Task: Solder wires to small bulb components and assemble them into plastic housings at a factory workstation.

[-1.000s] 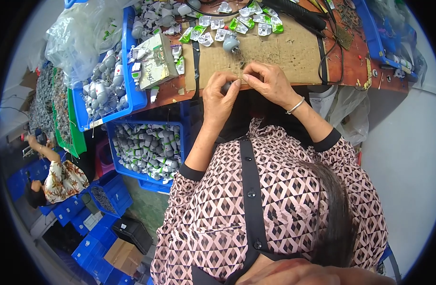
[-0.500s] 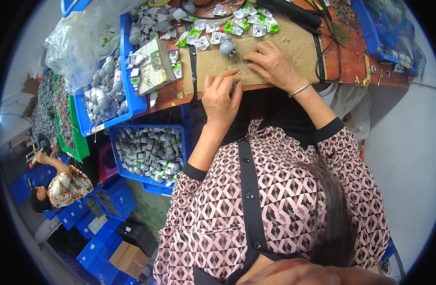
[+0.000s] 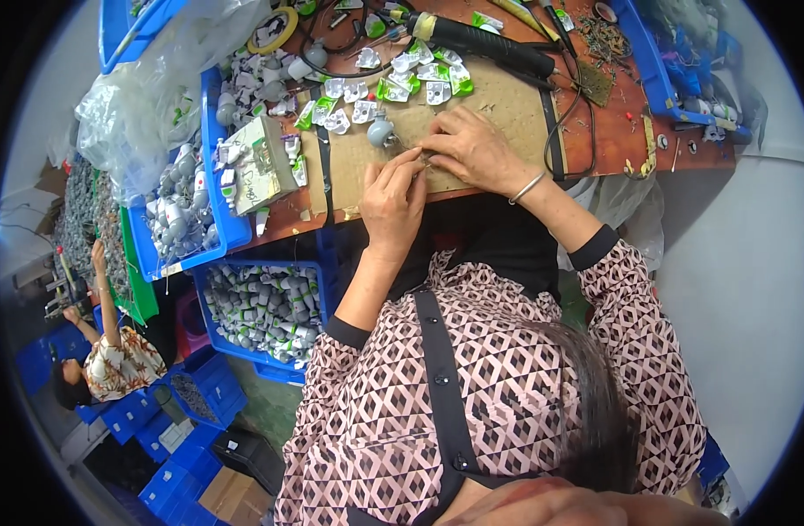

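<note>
Left hand [image 3: 391, 195] and right hand [image 3: 466, 149] meeting over brown cardboard mat [image 3: 498, 110] on reddish wooden tabletop [image 3: 608, 131], fingertips pinched together on a tiny part too small to make out. Small grey bulb-shaped piece [image 3: 381, 131] lying just beside them. Green-and-white plastic pieces [image 3: 393, 83] scattered beyond. Black cylindrical tool [image 3: 481, 37] farther back. Blue plastic bin [image 3: 266, 320] of grey parts below tabletop edge.
</note>
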Tool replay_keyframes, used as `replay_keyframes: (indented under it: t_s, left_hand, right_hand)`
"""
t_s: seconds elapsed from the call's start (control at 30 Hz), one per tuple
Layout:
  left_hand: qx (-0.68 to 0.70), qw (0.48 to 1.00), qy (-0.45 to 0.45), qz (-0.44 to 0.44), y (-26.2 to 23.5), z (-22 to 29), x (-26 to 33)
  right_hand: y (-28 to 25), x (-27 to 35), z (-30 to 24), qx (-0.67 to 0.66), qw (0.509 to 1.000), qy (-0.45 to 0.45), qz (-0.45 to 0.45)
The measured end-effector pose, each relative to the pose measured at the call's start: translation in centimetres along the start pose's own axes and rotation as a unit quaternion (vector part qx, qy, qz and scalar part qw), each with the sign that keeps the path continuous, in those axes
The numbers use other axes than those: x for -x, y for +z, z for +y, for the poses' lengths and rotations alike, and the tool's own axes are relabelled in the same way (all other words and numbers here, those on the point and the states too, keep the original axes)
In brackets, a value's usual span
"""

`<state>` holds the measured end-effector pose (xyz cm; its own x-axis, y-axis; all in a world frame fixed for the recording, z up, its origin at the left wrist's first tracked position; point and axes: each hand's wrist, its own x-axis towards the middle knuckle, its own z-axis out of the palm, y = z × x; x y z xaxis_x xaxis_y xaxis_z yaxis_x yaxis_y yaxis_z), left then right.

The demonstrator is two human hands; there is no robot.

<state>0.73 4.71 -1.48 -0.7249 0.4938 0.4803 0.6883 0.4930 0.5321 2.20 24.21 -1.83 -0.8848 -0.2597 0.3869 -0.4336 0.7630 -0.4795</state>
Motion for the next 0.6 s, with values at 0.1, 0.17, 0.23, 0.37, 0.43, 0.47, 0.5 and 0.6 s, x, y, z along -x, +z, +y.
replay_keyframes:
  t_s: [0.1,0.17,0.23,0.37,0.43,0.47,0.5,0.6]
  left_hand:
    - [-0.007,1.000,-0.024,0.006,0.1,-0.1,0.8]
    - [-0.008,0.999,-0.035,0.004,-0.2,-0.1,0.6]
    - [-0.010,0.999,-0.047,0.004,-0.8,0.5,1.0]
    - [-0.008,0.998,-0.063,0.012,-0.5,0.3,1.3]
    - [-0.017,0.997,-0.071,0.019,-0.6,0.4,1.5]
    - [-0.011,0.998,-0.063,0.019,-0.6,0.4,1.4]
    - [-0.011,0.998,-0.066,0.021,-0.6,0.5,1.4]
    - [-0.014,0.997,-0.064,0.046,-1.0,0.4,1.6]
  right_hand:
    - [-1.5,-0.9,1.1,-0.023,0.998,-0.007,0.057]
    - [-5.1,-2.5,5.9,-0.016,0.982,0.016,0.186]
    - [-9.5,-3.2,12.5,0.267,0.952,0.070,0.129]
    - [-12.5,-2.9,16.4,0.339,0.911,0.233,0.040]
    - [-11.6,-3.5,17.7,0.343,0.915,0.211,0.027]
    - [-11.8,-3.5,18.4,0.342,0.916,0.207,0.025]
    - [-12.2,-3.5,19.0,0.330,0.922,0.201,0.008]
    - [-12.4,-3.8,19.9,0.323,0.925,0.199,-0.014]
